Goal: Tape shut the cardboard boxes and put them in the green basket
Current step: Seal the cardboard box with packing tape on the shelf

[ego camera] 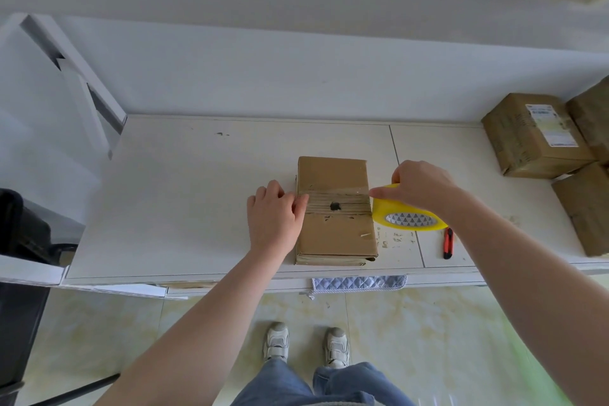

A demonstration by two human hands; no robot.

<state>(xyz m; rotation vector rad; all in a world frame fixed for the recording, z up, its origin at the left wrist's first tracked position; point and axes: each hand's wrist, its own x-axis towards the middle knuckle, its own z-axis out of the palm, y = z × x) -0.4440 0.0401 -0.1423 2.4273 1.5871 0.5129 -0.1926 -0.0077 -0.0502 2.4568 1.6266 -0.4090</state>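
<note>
A flat brown cardboard box [336,231] lies in the middle of the white table [184,208]. A strip of clear tape crosses its top over a dark hole. My left hand [275,217] rests at the box's left edge, its fingertips pressing the tape end down on the box. My right hand [420,186] grips a yellow tape roll [407,216] just off the box's right edge, thumb pointing toward the box. The green basket is not in view.
An orange utility knife [448,243] lies on the table right of the roll. Several more cardboard boxes [534,135] are stacked at the far right. A quilted cloth [359,283] hangs at the table's front edge. A dark chair [23,227] stands at left.
</note>
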